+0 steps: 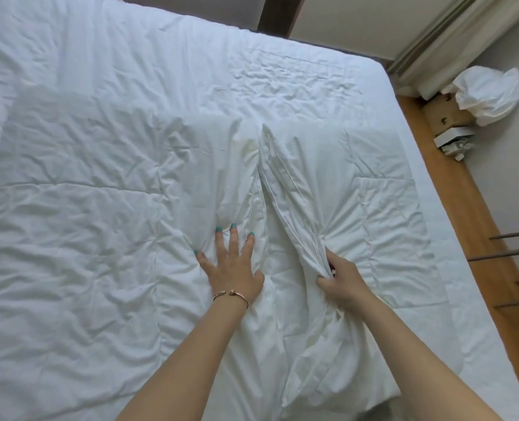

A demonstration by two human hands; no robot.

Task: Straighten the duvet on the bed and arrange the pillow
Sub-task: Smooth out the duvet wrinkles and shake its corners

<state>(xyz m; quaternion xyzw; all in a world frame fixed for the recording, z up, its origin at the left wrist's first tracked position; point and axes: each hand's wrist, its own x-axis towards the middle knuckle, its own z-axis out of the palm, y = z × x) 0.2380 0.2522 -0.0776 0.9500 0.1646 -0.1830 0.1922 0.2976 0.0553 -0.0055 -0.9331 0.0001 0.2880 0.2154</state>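
Observation:
A white quilted duvet [79, 183] covers most of the bed, creased all over. Near the middle it is bunched into a long ridge with piped edges [270, 177] running away from me. My left hand [232, 268] lies flat on the duvet just left of that ridge, fingers spread and pressing down. My right hand [340, 281] pinches a gathered fold of the duvet edge on the right side of the ridge, thumb and fingers curled round the cloth. No separate pillow can be told apart from the white bedding.
The white mattress sheet [410, 165] shows along the bed's right side. A wooden bed frame edge [471, 214] runs beside it. On the floor at the right lie a white bag [492, 92] and small boxes [452, 138]. Curtains [452, 28] hang at top right.

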